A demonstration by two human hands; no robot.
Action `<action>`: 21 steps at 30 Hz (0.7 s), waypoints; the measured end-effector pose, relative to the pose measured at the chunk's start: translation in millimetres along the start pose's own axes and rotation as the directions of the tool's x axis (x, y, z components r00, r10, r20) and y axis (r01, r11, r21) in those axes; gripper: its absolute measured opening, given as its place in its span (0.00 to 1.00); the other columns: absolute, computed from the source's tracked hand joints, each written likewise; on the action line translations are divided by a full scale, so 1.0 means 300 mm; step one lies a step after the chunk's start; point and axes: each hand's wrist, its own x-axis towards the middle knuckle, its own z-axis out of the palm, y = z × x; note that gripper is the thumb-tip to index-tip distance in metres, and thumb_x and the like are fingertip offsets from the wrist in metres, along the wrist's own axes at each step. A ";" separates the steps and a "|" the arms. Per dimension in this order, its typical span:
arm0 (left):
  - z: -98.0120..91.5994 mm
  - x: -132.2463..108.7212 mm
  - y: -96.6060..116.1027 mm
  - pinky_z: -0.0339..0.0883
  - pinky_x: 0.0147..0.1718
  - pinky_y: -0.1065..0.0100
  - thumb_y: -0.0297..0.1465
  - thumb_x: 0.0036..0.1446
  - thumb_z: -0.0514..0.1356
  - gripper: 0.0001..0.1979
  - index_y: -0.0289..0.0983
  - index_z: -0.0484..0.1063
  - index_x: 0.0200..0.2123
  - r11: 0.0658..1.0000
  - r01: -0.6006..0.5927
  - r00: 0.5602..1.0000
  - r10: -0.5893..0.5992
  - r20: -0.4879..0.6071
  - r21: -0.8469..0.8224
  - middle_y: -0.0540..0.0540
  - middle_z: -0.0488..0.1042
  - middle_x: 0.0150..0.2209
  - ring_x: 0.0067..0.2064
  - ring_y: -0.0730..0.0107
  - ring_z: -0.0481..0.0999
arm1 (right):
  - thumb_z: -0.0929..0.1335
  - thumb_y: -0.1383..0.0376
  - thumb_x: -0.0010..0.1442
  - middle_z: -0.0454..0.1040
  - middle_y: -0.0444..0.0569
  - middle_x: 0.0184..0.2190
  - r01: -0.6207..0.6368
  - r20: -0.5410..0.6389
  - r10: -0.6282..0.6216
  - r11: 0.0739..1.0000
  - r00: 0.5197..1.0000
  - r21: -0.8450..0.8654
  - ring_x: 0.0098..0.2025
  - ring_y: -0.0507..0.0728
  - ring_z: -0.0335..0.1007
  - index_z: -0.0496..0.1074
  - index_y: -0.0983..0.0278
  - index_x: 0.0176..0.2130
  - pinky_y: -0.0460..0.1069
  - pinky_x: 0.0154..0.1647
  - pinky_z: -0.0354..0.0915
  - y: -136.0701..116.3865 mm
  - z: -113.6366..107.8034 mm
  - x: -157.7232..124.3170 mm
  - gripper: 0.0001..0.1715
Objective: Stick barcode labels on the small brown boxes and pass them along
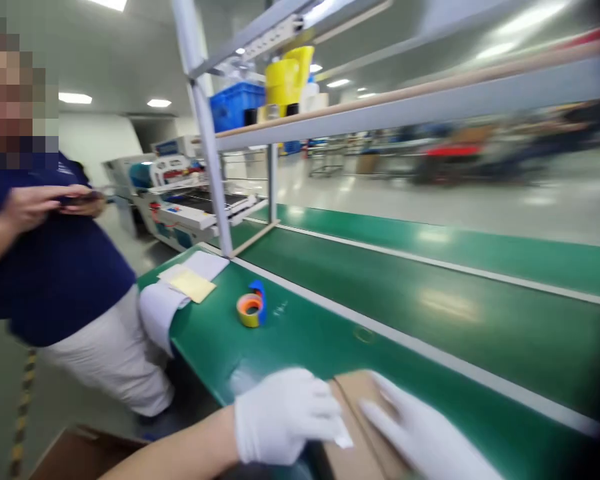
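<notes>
A brown cardboard box (356,407) lies at the bottom of the head view, on the near edge of the green bench, and its lower part is cut off. My left hand (293,415), in a white glove, is at the box's left side with its fingers curled together. A small whitish bit (346,437) shows at its fingertips; blur hides whether it is glove or a held piece. My right hand (420,427), also gloved in white, grips the box's right side, thumb and fingers on its top and far edge.
A tape roll (250,310) with a blue part and papers (193,280) lie on the green bench (305,340). A shelf frame (215,167) carries a blue bin (236,107) and yellow containers (285,80). At left stands a person (55,247) holding a small object. An open carton (80,457) sits below.
</notes>
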 end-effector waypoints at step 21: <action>0.032 0.224 0.177 0.68 0.52 0.48 0.52 0.33 0.73 0.59 0.40 0.60 0.69 0.866 0.475 0.879 -0.476 0.032 -0.153 0.35 0.71 0.56 0.52 0.41 0.72 | 0.61 0.46 0.72 0.76 0.46 0.35 -0.234 0.529 -0.116 0.803 0.840 0.548 0.24 0.52 0.68 0.67 0.60 0.61 0.45 0.21 0.63 0.148 -0.053 -0.057 0.29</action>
